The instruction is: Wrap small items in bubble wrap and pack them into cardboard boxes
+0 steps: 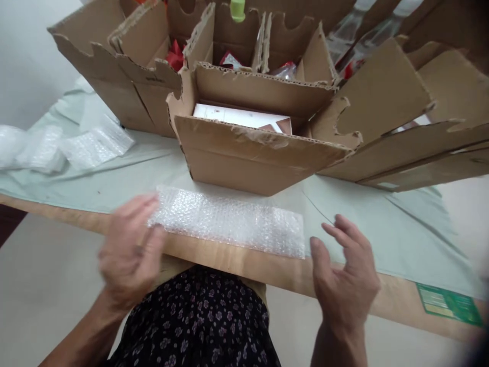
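A strip of clear bubble wrap lies flat along the near edge of the table. My left hand hovers at its left end, fingers stretched out and blurred by motion, fingertips at the wrap's corner. My right hand is just past its right end, fingers spread and slightly curled, holding nothing. Right behind the wrap stands an open torn cardboard box with flat white and brown packets inside.
More torn cardboard boxes with red and clear-wrapped items stand behind and to the right. Several bubble wrap pieces lie at the left on the pale green table cover. A green label is at the right table edge.
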Demonstrator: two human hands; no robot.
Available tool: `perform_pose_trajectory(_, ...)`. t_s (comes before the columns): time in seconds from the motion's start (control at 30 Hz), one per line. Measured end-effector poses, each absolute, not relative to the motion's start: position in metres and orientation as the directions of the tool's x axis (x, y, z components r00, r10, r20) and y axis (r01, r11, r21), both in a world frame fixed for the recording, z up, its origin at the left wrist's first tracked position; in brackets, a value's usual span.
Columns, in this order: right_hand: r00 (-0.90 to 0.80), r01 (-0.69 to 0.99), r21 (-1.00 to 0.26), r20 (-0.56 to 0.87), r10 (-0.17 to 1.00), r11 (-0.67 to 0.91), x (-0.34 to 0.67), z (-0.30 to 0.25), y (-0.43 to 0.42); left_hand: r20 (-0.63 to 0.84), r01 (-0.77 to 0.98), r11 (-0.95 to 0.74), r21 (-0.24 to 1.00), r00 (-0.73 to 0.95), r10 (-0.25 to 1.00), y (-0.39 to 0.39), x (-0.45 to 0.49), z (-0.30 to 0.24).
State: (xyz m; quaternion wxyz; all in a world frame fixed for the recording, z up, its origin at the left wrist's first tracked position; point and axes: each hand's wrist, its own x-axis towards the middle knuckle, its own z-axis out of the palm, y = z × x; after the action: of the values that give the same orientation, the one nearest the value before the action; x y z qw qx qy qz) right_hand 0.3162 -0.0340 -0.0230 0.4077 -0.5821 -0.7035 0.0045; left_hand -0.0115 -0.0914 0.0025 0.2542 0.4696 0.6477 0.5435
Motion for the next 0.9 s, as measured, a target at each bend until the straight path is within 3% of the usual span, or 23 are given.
perform_pose_trajectory(0.07, -0.143, 0.754, -0.493, 0.520, 0.842, 0.433, 0.281, -0.015, -0.034, 0.304, 0.536, -0.196, 0.821, -0.121, 0.945, -0.081, 0.011, 0.002)
perform_pose_trajectory(0.13, -0.365, 0.682, -0.494, 0.408, 0.837, 0.538, 0.244, -0.016, -0.033, 0.217, 0.667, -0.230, 0.708, 0.104, 0.971, -0.070, 0.024, -0.008)
perform_pose_trajectory(0.2, -0.545, 0.648, -0.476, 0.256, 0.799, 0.595, 0.218, -0.023, -0.030, 0.110, 0.748, -0.166, 0.643, 0.125, 0.986, -0.064, 0.024, -0.023)
perform_pose_trajectory(0.27, -0.619, 0.657, -0.446, 0.140, 0.773, 0.607, 0.213, -0.033, -0.026, 0.073, 0.789, -0.132, 0.600, 0.111, 0.991, -0.063, 0.016, -0.037)
perform_pose_trajectory(0.37, -0.539, 0.742, -0.404, 0.117, 0.834, 0.536, 0.246, -0.048, -0.022, 0.088, 0.807, -0.172, 0.565, 0.149, 0.985, -0.067, 0.002, -0.048)
perform_pose_trajectory(0.5, -0.239, 0.900, -0.321, 0.205, 0.949, 0.295, 0.325, -0.058, -0.026, 0.109, 0.810, -0.202, 0.550, 0.171, 0.979, -0.071, 0.000, -0.052)
perform_pose_trajectory(0.63, -0.030, 0.946, -0.299, 0.304, 0.952, 0.125, 0.368, -0.052, -0.027, 0.136, 0.799, -0.218, 0.561, 0.171, 0.976, -0.070, 0.002, -0.048)
perform_pose_trajectory(0.77, -0.126, 0.901, -0.344, 0.376, 0.918, 0.265, 0.351, -0.043, -0.007, 0.284, 0.770, -0.152, 0.619, -0.039, 0.958, -0.068, -0.013, -0.035)
perform_pose_trajectory(0.9, -0.248, 0.870, -0.347, 0.306, 0.919, 0.350, 0.327, -0.049, 0.019, 0.332, 0.821, 0.059, 0.567, -0.294, 0.896, -0.067, -0.041, -0.035)
